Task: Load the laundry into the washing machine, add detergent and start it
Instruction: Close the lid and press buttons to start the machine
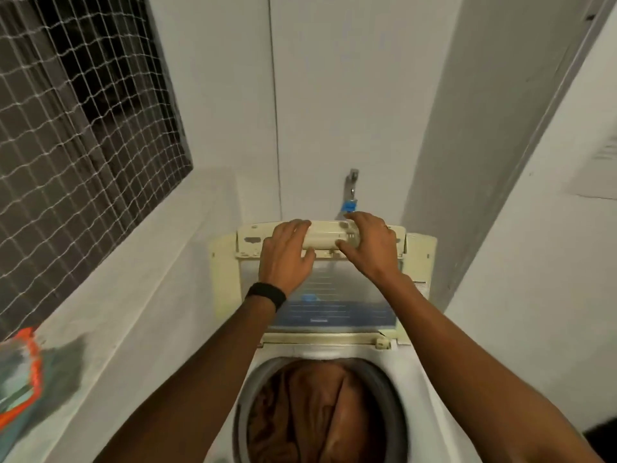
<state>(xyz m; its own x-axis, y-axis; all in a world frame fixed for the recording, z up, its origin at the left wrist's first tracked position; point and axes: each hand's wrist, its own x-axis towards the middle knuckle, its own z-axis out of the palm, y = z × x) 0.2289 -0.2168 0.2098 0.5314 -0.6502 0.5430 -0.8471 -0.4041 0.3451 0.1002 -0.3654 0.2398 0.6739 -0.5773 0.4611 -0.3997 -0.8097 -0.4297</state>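
Observation:
A white top-loading washing machine [412,369] stands below me with its cream lid [337,285] raised upright. Brown laundry [314,409] fills the round drum opening. My left hand [287,255] and my right hand [370,245] both grip the cream handle bar [325,236] along the lid's top edge, fingers curled over it and thumbs under it. A black band sits on my left wrist.
A tap with a blue hose fitting [350,198] is on the wall behind the lid. A netted window [76,128] is at left above a white ledge [133,295]. A blurred orange and teal object [23,379] lies at the ledge's near end. Walls close in on the right.

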